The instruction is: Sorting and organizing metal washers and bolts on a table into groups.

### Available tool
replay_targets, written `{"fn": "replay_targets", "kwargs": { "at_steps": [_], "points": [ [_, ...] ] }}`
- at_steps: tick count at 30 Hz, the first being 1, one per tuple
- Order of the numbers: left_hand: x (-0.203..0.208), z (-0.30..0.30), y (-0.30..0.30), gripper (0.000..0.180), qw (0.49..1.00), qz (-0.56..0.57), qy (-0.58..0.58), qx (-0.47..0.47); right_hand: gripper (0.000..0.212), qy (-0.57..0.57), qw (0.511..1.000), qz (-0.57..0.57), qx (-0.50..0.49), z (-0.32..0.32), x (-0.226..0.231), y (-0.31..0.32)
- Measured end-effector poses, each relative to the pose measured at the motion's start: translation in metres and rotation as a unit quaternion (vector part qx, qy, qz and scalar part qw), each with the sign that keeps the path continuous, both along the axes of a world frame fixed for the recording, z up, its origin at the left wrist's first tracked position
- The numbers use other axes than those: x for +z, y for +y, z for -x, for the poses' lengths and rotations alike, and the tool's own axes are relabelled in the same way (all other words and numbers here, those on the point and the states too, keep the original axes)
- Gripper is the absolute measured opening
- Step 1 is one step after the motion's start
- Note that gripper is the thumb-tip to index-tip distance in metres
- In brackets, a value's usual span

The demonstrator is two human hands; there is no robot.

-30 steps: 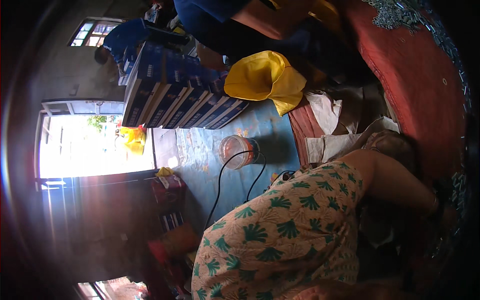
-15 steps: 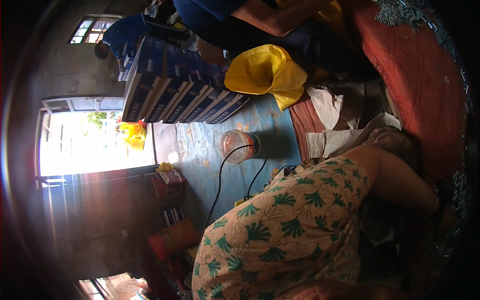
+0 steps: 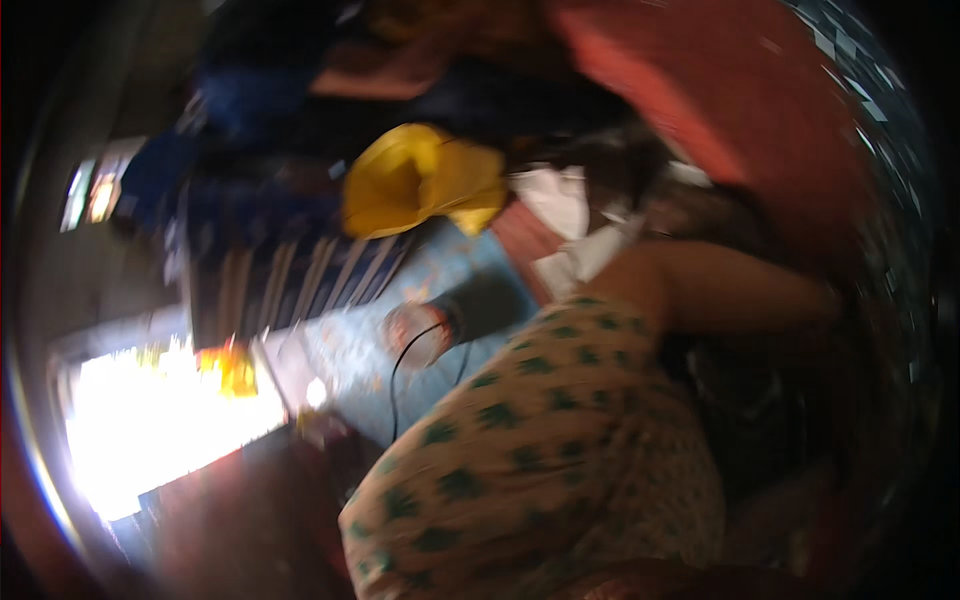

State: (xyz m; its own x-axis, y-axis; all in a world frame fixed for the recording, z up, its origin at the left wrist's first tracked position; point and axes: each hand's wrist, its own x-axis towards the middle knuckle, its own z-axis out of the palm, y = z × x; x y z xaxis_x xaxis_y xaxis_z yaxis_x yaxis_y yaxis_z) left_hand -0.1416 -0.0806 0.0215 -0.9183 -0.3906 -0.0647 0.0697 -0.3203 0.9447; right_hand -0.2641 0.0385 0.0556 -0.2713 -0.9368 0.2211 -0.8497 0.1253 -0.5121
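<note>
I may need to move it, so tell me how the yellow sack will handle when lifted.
The yellow sack is probably floppy: its rim looks uneven and its side creased. Pushed, it may fold inward, since its wide mouth gapes with no visible brace. Its weight is uncertain: blur and shadow hide the inside.

- Sleeve (image 3: 500,450): tan, green leaf-like motifs
- Small pieces (image 3: 855,90): silver-grey
- Cloth (image 3: 700,100): red
- Bag (image 3: 400,185): yellow
- Stacked boxes (image 3: 310,280): dark blue, pale stripes
- Floor (image 3: 350,360): light blue, orange-flecked
- Cord (image 3: 394,390): black
</note>
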Motion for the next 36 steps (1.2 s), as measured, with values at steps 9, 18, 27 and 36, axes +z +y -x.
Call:
{"fn": "replay_targets", "kwargs": {
  "at_steps": [9,18,27,36],
  "points": [
    [0.037,-0.070,-0.028,0.015,0.999,-0.018,-0.037,0.031,0.031,-0.535,0.836,0.120,0.012,-0.035,0.004,-0.037],
    [0.038,-0.047,-0.012,0.013,0.998,-0.034,-0.047,0.013,0.017,-0.554,0.806,0.210,0.016,-0.017,0.002,-0.010],
    [0.035,-0.048,-0.022,0.012,0.996,-0.062,-0.034,0.061,0.019,-0.370,0.863,0.295,-0.179,0.035,0.009,0.012],
    [0.039,-0.049,-0.027,0.012,0.992,-0.081,-0.021,0.092,0.022,-0.038,0.959,0.181,-0.216,0.039,-0.011,0.011]
  ]
}}
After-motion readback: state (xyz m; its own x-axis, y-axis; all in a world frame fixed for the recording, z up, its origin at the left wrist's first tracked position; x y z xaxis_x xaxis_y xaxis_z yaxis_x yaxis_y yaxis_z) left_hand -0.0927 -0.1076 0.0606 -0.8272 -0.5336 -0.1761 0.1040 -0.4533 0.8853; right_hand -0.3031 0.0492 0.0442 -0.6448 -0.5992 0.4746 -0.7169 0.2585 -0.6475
